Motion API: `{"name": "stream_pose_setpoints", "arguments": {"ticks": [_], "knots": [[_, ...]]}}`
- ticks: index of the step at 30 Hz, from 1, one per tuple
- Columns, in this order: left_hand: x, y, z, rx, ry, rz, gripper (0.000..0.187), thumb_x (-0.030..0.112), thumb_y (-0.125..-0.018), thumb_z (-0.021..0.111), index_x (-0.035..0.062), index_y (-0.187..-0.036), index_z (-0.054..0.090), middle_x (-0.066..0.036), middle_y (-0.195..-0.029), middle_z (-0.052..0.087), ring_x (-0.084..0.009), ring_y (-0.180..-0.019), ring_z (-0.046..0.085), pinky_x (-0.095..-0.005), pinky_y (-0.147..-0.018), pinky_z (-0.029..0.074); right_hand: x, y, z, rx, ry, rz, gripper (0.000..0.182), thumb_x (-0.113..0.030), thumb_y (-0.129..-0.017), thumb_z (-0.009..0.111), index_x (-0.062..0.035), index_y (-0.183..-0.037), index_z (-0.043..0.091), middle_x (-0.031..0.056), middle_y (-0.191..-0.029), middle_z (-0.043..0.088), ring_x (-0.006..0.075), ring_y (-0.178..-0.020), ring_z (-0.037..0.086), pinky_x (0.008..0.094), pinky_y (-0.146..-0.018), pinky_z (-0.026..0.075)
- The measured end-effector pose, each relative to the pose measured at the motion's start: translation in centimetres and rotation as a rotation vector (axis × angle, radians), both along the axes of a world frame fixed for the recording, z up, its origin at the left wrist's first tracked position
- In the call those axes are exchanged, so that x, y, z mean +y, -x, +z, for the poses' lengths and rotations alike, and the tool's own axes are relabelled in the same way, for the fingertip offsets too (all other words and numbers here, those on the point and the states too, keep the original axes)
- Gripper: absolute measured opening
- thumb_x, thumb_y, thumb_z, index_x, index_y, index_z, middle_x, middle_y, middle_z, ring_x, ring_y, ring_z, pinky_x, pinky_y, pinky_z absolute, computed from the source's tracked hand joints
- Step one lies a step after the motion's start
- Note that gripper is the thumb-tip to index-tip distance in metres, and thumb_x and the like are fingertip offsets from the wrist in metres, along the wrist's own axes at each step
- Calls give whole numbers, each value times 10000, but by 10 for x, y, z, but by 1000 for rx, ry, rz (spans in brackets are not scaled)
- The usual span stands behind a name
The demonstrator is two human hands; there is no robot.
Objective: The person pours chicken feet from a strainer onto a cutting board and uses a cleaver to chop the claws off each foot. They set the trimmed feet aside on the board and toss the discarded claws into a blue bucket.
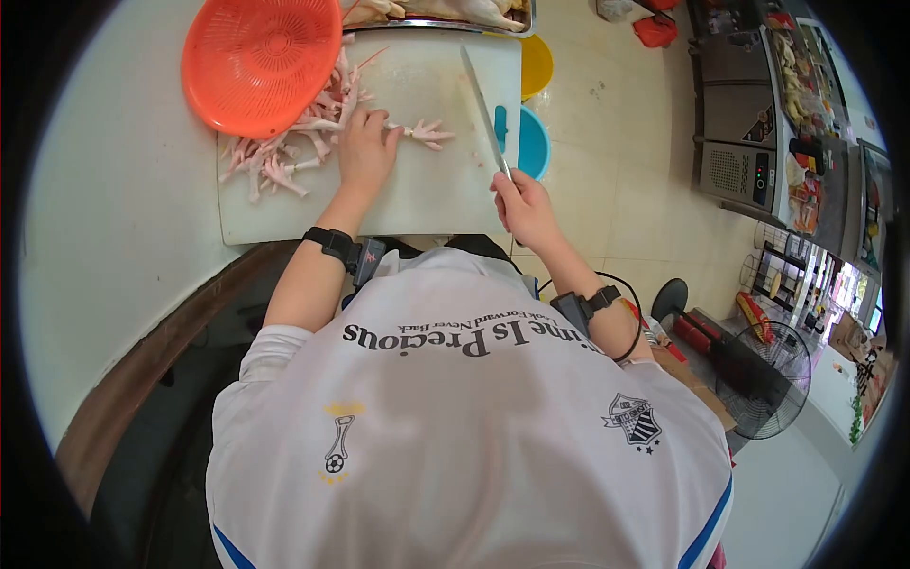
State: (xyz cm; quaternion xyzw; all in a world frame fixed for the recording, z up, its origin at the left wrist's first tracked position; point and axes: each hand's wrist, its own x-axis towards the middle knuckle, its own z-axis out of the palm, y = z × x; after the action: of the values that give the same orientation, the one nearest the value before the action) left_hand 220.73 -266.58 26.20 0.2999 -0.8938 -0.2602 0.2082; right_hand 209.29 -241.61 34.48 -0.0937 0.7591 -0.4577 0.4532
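Observation:
My right hand (523, 207) is wrapped round the handle of a knife (485, 109), whose long blade points up and away over the right part of the white cutting board (417, 204). On the board, my left hand (367, 147) is closed at the near end of a chicken foot (428, 134), whose toes point right. A heap of pale chicken feet (275, 166) lies left of my left hand. Over part of that heap rests an orange colander (263, 62), tilted.
A metal tray (464, 16) with plucked poultry stands beyond the board. Yellow (537, 66) and blue (536, 144) containers are below the board's right edge. Farther right are a steel refrigerated unit (737, 123) and a black fan (763, 379).

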Motion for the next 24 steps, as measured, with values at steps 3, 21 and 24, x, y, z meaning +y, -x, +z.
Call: {"name": "stream_pose_setpoints", "arguments": {"ticks": [3, 21, 24], "knots": [[2, 2, -1, -43, -8, 37, 305, 204, -824, 782, 24, -1062, 718, -142, -992, 672, -367, -886, 656, -457, -785, 516, -5, -4, -7, 174, 205, 75, 396, -375, -1106, 388, -53, -961, 567, -2, -621, 481, 78, -448, 430, 258, -431, 371], [-14, 14, -8, -60, -64, -159, 205, 142, -844, 703, 143, -1035, 776, -34, -1017, 736, -265, -999, 653, -426, -872, 469, 20, -37, -21, -138, -5, 124, 481, -474, -1097, 346, -75, -892, 520, -4, -621, 450, 89, -402, 394, 271, -375, 332], [-12, 12, -7, -49, -44, -193, 207, 153, -832, 721, 149, -1030, 779, -27, -1014, 737, -255, -1010, 650, -419, -875, 462, 10, -28, -23, 9, 29, 69, 484, -471, -1096, 356, -66, -888, 519, -6, -619, 447, 88, -404, 393, 273, -373, 332]]}}
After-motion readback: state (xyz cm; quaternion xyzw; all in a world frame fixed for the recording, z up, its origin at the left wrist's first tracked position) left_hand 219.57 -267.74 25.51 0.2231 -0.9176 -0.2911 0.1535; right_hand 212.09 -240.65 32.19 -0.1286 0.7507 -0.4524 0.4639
